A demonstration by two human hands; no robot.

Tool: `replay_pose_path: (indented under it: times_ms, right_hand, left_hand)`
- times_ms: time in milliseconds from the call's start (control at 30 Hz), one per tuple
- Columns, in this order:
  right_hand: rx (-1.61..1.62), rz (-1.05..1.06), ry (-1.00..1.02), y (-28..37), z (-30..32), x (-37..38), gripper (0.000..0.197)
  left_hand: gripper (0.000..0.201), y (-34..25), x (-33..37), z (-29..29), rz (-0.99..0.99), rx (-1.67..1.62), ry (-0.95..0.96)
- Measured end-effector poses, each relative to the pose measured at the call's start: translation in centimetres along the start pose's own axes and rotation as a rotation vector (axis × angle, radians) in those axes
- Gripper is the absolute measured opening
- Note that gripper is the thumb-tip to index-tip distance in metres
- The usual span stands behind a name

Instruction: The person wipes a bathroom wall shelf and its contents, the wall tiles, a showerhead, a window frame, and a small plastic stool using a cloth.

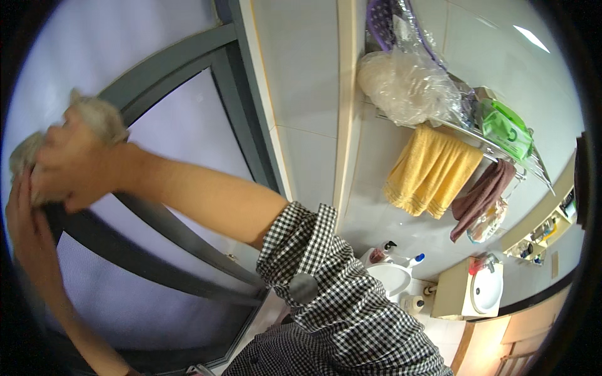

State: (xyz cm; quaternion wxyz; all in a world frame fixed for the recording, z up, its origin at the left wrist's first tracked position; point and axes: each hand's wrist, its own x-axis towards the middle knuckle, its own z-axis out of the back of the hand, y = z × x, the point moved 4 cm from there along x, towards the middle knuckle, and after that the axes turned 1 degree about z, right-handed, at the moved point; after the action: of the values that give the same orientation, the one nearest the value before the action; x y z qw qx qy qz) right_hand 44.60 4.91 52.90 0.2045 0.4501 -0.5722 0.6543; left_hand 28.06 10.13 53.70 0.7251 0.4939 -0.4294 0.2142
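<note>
A crumpled beige-grey cloth (103,119) is bunched up at the far left, in front of a dark-framed window (182,75). My right hand (78,160) is closed around it, and that arm reaches across in a rolled-up checked sleeve. Right below, my left hand (25,213) presses its fingers against the lower part of the cloth, close beside my right hand. The two hands overlap, so part of the grip is hidden. Some blur softens the fingers. Whether the cloth touches the pane, I cannot tell.
A metal wall rack (489,147) on the right carries plastic bags (407,84) and a green packet (506,130). A yellow towel (433,169) and a brown towel (481,197) hang from it. Lower down are a toilet (390,276) and a washbasin (486,291).
</note>
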Motion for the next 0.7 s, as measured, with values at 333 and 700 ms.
replay_pose_path:
  times_ms: [333, 700]
  right_hand:
    - [-0.569, 0.324, 0.234, -14.5, 18.1, -5.8, 0.022]
    - [-0.941, -0.061, 0.681, -17.6, 24.4, -17.0, 0.015]
  left_hand:
    - [0.032, -21.0, 15.6, -3.7, -0.031, -0.847, -0.442]
    - [0.03, -43.4, 16.2, -10.6, 0.453, -1.409, -0.348]
